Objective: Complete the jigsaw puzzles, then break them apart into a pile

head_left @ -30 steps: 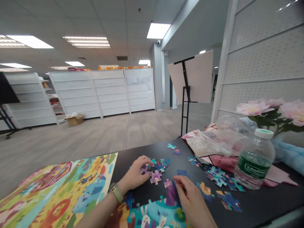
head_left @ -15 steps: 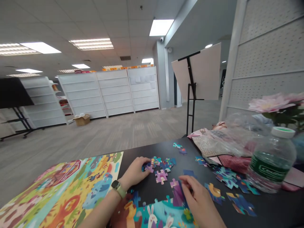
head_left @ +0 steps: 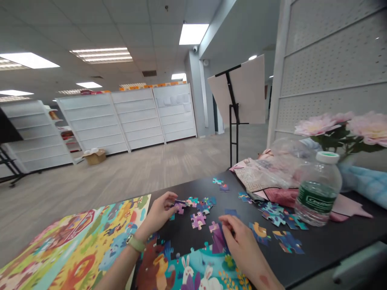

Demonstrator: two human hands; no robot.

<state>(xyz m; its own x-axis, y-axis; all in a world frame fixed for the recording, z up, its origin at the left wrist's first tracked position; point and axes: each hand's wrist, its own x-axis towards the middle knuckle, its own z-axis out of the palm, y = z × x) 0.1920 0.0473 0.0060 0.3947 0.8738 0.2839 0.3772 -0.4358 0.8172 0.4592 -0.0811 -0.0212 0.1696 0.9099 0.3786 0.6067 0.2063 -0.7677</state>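
Observation:
My left hand [head_left: 157,214] pinches a small purple puzzle piece [head_left: 179,207] just above the black table [head_left: 320,245], at the edge of a cluster of loose pieces [head_left: 201,203]. My right hand [head_left: 242,245] is closed on a purple piece [head_left: 217,239] at the top edge of the partly joined puzzle [head_left: 193,270], which shows rabbits and a brown animal. A loose pink piece [head_left: 198,220] lies between my hands. A watch with a green band sits on my left wrist.
A colourful picture sheet [head_left: 75,241] lies at the left. More loose pieces [head_left: 276,217] are scattered at the right, beside a water bottle [head_left: 316,189], a plastic bag, pink cloth and pink flowers [head_left: 341,127]. An easel [head_left: 234,104] and white shelving stand beyond the table.
My left hand has lifted a purple piece out of the cluster and drawn it slightly left. My right hand has stayed on its purple piece at the puzzle's edge. The view has shifted.

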